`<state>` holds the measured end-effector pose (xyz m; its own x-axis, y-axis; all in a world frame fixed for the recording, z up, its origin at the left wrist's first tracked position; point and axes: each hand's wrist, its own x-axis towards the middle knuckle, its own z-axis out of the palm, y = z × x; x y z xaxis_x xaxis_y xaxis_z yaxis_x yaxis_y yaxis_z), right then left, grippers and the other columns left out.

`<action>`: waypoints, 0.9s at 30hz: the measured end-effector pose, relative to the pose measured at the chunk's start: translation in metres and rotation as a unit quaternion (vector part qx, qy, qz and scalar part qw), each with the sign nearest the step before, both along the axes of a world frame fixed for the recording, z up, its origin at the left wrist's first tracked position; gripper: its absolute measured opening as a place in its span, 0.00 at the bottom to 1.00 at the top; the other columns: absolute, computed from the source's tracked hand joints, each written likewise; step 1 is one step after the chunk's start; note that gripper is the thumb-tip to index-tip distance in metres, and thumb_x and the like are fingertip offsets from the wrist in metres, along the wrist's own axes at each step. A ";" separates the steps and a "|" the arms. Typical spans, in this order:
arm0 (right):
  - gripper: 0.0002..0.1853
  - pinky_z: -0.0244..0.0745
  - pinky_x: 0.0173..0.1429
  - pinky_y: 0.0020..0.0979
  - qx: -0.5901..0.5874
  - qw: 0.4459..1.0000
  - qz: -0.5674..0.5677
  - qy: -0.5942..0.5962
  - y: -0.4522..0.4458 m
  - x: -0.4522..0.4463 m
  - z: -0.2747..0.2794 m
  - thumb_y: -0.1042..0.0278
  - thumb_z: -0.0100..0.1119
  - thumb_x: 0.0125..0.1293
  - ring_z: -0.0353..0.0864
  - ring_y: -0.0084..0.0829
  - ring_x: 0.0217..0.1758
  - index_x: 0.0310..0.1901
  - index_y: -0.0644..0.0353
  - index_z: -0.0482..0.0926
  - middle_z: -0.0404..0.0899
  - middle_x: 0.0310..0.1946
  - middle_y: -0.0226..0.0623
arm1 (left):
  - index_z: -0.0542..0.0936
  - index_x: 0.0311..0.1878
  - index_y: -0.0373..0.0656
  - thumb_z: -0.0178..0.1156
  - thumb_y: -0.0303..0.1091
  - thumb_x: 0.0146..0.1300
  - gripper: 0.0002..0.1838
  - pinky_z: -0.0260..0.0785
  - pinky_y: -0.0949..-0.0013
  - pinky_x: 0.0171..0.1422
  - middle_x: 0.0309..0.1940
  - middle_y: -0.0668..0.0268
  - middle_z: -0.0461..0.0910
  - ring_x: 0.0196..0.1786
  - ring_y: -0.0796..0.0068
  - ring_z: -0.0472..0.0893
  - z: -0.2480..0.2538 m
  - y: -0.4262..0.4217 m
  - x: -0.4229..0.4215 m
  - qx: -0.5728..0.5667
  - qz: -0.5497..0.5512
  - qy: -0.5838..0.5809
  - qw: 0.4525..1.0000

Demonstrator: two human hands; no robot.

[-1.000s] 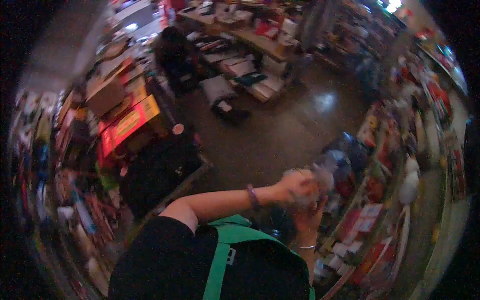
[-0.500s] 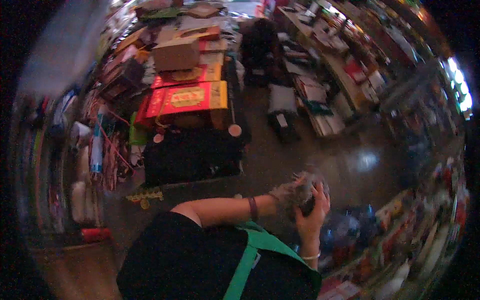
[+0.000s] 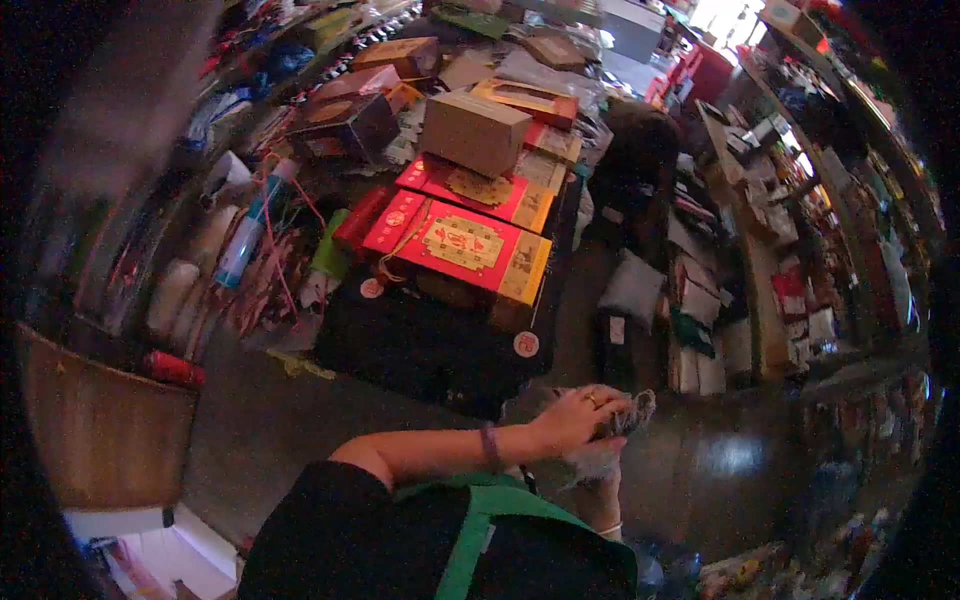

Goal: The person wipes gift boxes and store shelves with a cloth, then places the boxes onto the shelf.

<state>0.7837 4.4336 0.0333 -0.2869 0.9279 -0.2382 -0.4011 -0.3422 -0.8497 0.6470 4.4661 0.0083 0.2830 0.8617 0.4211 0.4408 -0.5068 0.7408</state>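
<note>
In front of my green apron strap, both hands are together at a small dark bundle (image 3: 628, 412) in crumpled, see-through plastic. I cannot make out what is inside. My left hand (image 3: 572, 424), with a ring on a finger and a dark band at the wrist, has its fingers curled over the top of the bundle. Below it, my right hand (image 3: 603, 492) grips the bundle from underneath, a pale bracelet at its wrist; plastic and the left hand cover most of its fingers.
Red and gold gift boxes (image 3: 465, 243) and a brown carton (image 3: 475, 133) are piled on a dark-draped table (image 3: 420, 345) ahead. A shelf (image 3: 745, 200) of goods runs along the right. Rolled goods (image 3: 245, 240) stand left. A wooden panel (image 3: 95, 430) is at lower left.
My view has turned left, so the boxes sit further right in the picture. My left hand has come over the top of the bundle, and my right hand is now lower and mostly covered.
</note>
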 end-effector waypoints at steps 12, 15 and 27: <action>0.20 0.73 0.56 0.35 -0.220 0.924 0.309 0.042 0.079 -0.032 -0.038 0.61 0.50 0.65 0.76 0.33 0.53 0.57 0.59 0.70 0.77 0.50 0.36 | 0.67 0.64 0.46 0.58 0.53 0.57 0.34 0.53 0.53 0.66 0.63 0.59 0.66 0.64 0.58 0.66 0.055 -0.068 -0.055 -0.004 0.364 0.039 0.931; 0.20 0.68 0.62 0.38 -0.017 0.919 0.393 0.028 0.075 -0.051 -0.007 0.71 0.52 0.62 0.73 0.39 0.57 0.57 0.60 0.69 0.72 0.55 0.40 | 0.68 0.62 0.45 0.58 0.46 0.59 0.29 0.55 0.56 0.67 0.61 0.59 0.67 0.62 0.58 0.67 0.057 -0.088 -0.051 -0.138 0.437 -0.468 0.756; 0.36 0.44 0.71 0.57 0.713 0.534 0.446 -0.092 -0.010 -0.130 0.055 0.66 0.67 0.45 0.54 0.45 0.71 0.60 0.45 0.69 0.57 0.68 0.39 | 0.59 0.67 0.46 0.38 0.50 0.72 0.26 0.52 0.55 0.73 0.64 0.59 0.62 0.68 0.61 0.62 0.033 -0.189 -0.059 0.022 0.263 -0.683 0.681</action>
<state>0.6541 4.4235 0.0885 -0.8591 -0.2817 0.4272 -0.4839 0.7189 -0.4990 0.5879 4.2772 0.0410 -0.7421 0.6702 0.0108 -0.5152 -0.5807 0.6303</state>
